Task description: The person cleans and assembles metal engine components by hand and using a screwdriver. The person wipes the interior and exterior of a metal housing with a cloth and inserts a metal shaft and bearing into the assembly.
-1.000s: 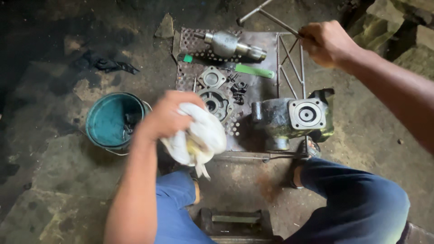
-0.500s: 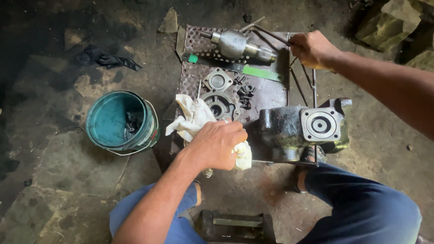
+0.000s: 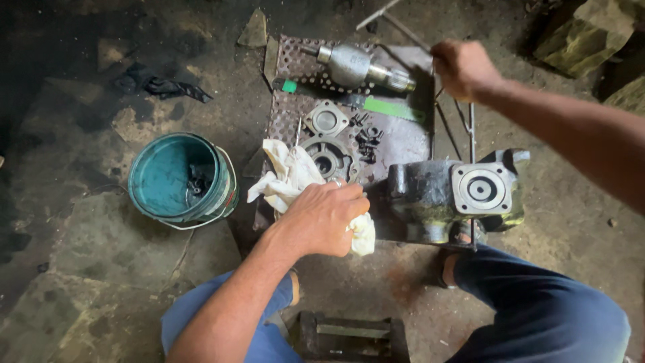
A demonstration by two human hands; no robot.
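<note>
Wiping in hand: the left hand (image 3: 322,218) is clenched on a white rag (image 3: 289,178), pressed down at the near edge of the perforated metal plate (image 3: 289,67) just beside the cast pump housing (image 3: 437,198). The right hand (image 3: 463,67) is closed around thin metal rods (image 3: 470,128) at the plate's far right corner. Judgement: the wipe goes best with the rag bunched tight under the palm, kept off the loose black bolts (image 3: 368,142) and the round flanged cover (image 3: 327,121), which could scatter. The rag is crumpled, stained yellowish, one tail trailing toward the teal bucket (image 3: 178,178). The housing is dark, oily, its square end plate facing up. A steel shaft (image 3: 353,64) lies at the plate's far edge.
</note>
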